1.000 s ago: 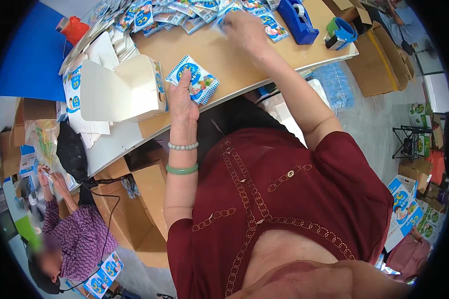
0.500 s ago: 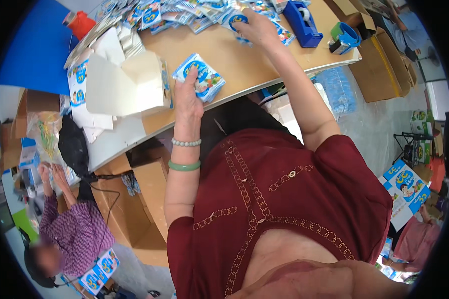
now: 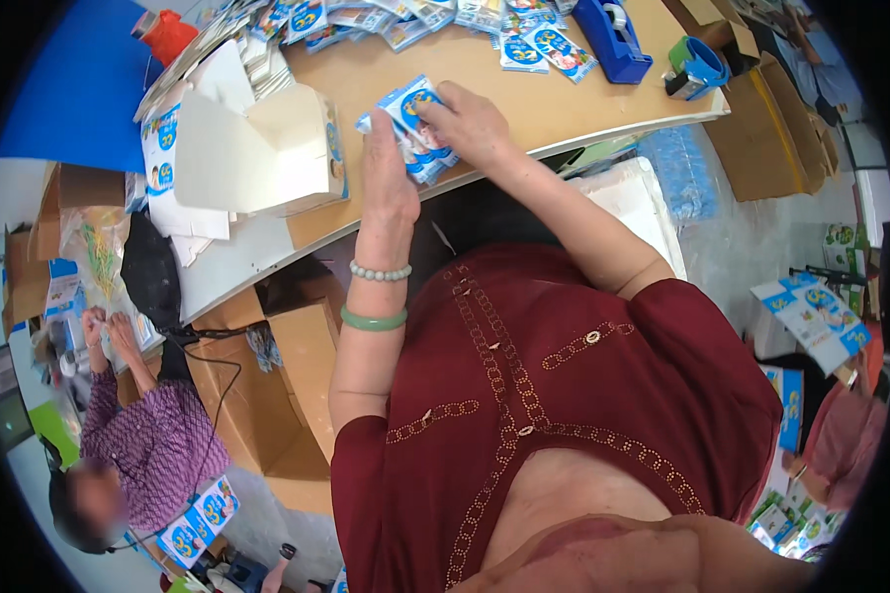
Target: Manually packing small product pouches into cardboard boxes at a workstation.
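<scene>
Over the table's near edge my left hand (image 3: 391, 173) grips a small stack of blue-and-white sachets (image 3: 402, 102), thumb on the near side. My right hand (image 3: 473, 127) is closed at the stack's right side, its fingers on a sachet against the others. The hands partly hide the sachets, so I cannot tell how many there are. Left of my left hand stands an open white carton (image 3: 292, 158) with its flap raised. A heap of similar sachets (image 3: 405, 30) lies along the far side of the table, with a few loose sachets (image 3: 554, 49) at its right end.
A blue tape dispenser (image 3: 618, 49) and a blue-green tape roll (image 3: 697, 67) sit at the table's right. Flat cartons (image 3: 163, 148) are stacked at left. Brown boxes (image 3: 781, 138) stand beyond the right edge. A co-worker in a purple top (image 3: 158, 455) works at lower left.
My right hand has come from the heap toward me with a sachet and joined my left hand at the stack. Away at the right, a person's printed carton has shifted.
</scene>
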Action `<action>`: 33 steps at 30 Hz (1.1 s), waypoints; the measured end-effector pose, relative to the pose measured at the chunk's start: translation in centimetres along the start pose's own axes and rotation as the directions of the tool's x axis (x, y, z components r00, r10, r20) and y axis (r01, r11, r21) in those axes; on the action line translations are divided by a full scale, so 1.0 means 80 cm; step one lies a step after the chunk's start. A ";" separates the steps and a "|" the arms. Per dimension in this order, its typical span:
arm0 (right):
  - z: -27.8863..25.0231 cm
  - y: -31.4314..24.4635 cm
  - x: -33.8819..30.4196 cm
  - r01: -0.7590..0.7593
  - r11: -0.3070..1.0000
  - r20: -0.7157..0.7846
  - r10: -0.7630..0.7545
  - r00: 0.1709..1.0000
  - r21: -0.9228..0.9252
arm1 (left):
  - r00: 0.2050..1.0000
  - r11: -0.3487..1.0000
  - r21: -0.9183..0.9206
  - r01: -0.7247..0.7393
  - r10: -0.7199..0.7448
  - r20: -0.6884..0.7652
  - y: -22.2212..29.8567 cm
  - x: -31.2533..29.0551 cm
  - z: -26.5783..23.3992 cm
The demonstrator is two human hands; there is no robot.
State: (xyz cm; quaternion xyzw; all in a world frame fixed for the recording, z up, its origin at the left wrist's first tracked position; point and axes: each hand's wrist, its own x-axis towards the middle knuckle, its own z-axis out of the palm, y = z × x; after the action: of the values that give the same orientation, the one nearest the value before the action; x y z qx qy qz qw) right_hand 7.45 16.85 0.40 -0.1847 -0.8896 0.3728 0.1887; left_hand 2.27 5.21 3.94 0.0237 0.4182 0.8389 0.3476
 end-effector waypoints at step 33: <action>-0.119 0.062 0.061 -0.523 0.749 -0.326 0.416 0.849 -0.407 | 0.997 0.993 0.096 -0.072 0.070 0.021 -0.010 0.020 -0.044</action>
State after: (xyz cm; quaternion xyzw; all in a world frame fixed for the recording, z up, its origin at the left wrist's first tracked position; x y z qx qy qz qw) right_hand 8.70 28.00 3.93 -0.4834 -0.8519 0.1531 0.1311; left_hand 0.29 4.09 0.70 0.0627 0.4541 0.8293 0.3196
